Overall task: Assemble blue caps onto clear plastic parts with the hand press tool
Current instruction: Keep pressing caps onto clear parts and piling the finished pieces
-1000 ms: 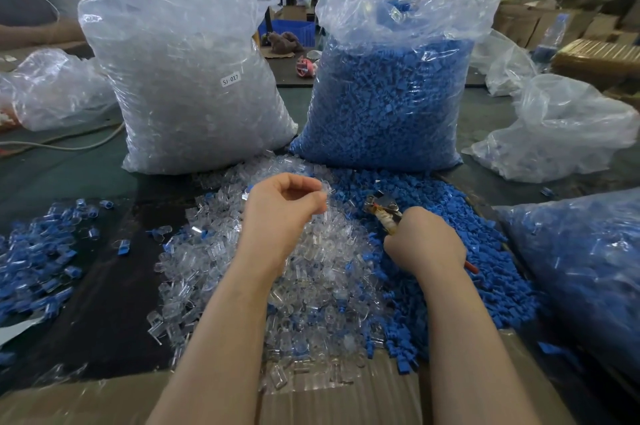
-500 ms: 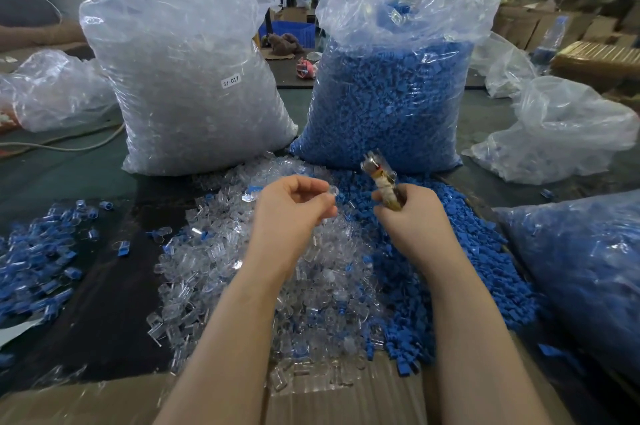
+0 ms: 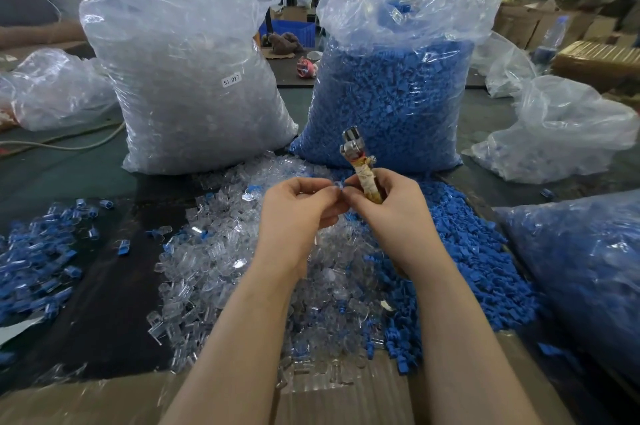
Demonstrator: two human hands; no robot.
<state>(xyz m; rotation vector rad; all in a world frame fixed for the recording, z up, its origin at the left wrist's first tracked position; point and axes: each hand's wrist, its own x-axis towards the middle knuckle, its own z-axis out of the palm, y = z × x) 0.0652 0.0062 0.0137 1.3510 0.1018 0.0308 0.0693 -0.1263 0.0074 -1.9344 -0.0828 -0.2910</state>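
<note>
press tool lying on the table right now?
No, the right hand grips the press tool upright above the piles, its metal head pointing up, with the left hand beside it.

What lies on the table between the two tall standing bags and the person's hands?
In the head view, loose clear plastic parts lie below the clear bag; blue caps below the blue bag.

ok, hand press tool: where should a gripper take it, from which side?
Grip the tape-wrapped handle, where the right hand holds it now. The hand press tool stands nearly upright with its metal head on top, so come in from the side, below the head, leaving that working end free.
</note>
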